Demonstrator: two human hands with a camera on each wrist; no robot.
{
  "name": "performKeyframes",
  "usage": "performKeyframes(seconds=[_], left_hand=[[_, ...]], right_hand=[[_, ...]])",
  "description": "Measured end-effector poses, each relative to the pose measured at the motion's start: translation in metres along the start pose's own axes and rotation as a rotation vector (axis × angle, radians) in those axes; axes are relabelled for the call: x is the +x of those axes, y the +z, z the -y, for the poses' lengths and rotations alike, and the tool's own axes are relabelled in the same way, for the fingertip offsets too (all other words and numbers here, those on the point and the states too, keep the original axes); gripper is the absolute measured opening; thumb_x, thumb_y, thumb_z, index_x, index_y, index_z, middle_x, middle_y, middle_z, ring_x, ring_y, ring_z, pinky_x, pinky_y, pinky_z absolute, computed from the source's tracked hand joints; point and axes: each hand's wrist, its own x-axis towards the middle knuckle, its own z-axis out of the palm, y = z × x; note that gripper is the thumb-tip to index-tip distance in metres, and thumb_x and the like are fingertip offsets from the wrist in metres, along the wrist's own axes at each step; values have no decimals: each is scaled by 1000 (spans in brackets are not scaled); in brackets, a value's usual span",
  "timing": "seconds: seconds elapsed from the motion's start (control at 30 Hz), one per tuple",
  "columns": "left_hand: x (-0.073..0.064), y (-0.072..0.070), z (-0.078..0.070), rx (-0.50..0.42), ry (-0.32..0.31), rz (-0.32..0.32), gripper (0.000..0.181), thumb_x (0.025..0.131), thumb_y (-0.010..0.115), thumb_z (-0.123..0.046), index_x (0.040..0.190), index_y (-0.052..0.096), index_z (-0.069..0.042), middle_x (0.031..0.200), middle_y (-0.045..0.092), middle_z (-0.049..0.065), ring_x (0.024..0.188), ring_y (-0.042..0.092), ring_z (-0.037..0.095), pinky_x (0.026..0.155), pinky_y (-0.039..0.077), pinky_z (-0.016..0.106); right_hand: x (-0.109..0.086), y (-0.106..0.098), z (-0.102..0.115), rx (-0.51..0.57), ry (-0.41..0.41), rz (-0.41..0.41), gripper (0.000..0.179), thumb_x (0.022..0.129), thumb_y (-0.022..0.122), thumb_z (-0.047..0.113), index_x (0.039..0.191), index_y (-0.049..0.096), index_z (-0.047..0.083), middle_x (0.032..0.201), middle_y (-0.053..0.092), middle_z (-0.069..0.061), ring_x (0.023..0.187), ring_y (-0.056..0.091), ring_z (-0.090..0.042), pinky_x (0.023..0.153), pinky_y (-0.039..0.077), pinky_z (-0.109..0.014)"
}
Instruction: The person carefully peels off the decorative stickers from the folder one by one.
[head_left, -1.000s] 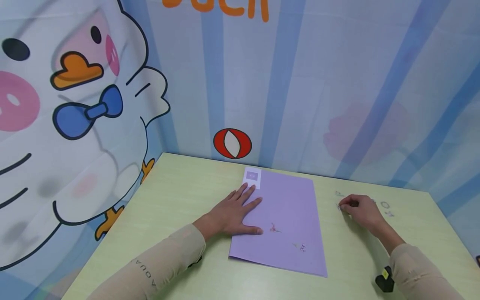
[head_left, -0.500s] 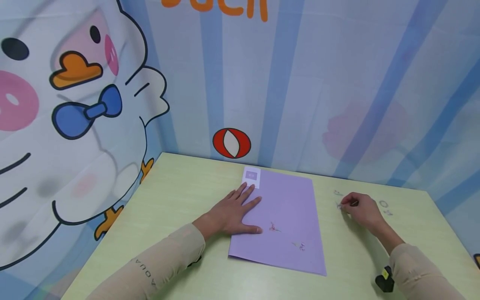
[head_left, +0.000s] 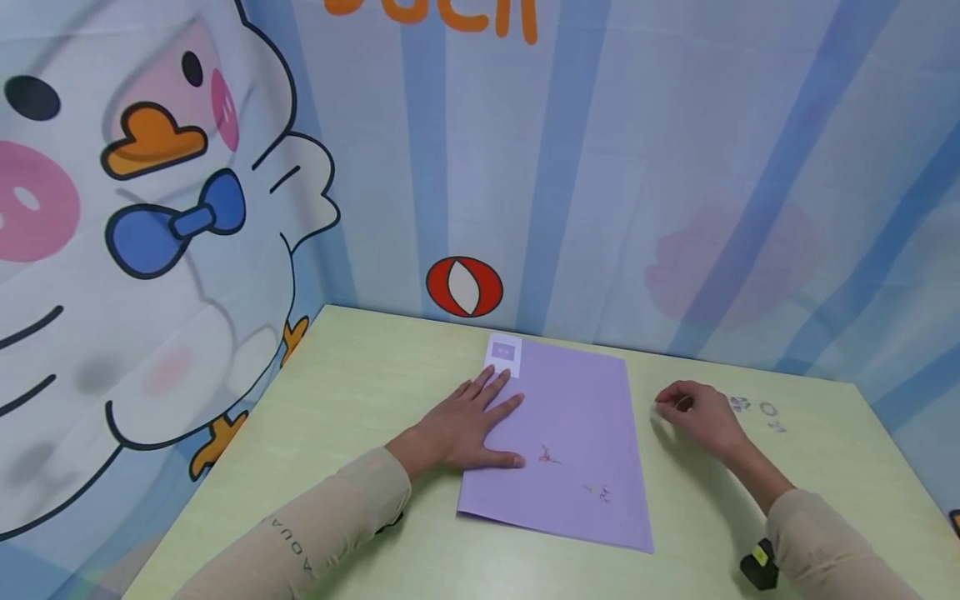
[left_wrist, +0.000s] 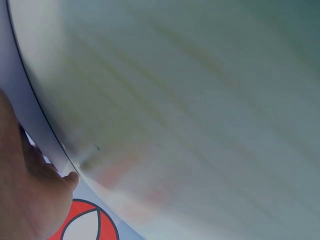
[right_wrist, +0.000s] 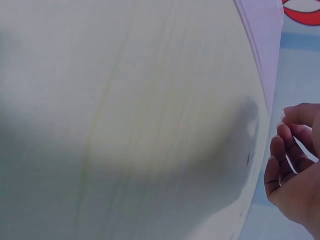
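My left hand (head_left: pixel 468 429) lies flat on the left side of a purple paper sheet (head_left: pixel 577 392), fingers spread, fingertips at the white label (head_left: pixel 504 354). On the sheet are a small red flower sticker (head_left: pixel 549 456) and a small purple flower sticker (head_left: pixel 600 493). My right hand (head_left: pixel 701 417) is above the table just right of the sheet, thumb and index finger pinching a tiny pale sticker (right_wrist: pixel 283 116). Most of that sticker is hidden by the fingertips. In the left wrist view, part of the left hand (left_wrist: pixel 37 185) shows at the lower left.
Right of the right hand, several small stickers lie on the table: a purple one (head_left: pixel 740 403), a ring-shaped one (head_left: pixel 768 409) and another (head_left: pixel 776 427). A printed duck curtain (head_left: pixel 600 208) rises behind the light yellow table (head_left: pixel 360 375). A black strap piece (head_left: pixel 760 567) hangs at the right sleeve.
The right hand has moved left and slightly up, toward the sheet, with the pinched sticker, uncovering the purple sticker behind it. The left hand has stayed in place on the sheet.
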Motion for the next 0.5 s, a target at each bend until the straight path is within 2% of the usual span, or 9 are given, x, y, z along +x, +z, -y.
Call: performKeyframes(seconds=[0.3, 0.5], left_hand=[[-1, -1, 0, 0, 3, 1, 102, 91, 34, -91, 172, 18, -30, 179, -2, 5, 164, -7, 32, 130, 11, 52], [-2, -1, -1, -1, 4, -7, 101, 92, 35, -90, 172, 18, -30, 179, -1, 6, 164, -6, 32, 130, 13, 52]], right_hand=[[3, 12, 30, 43, -114, 21, 10, 96, 77, 7, 106, 77, 4, 95, 72, -4, 85, 64, -19, 67, 50, -28], [1, 21, 42, 53, -151, 70, 14, 96, 77, 5, 110, 77, 2, 101, 73, -4, 87, 63, -18, 71, 53, -29]])
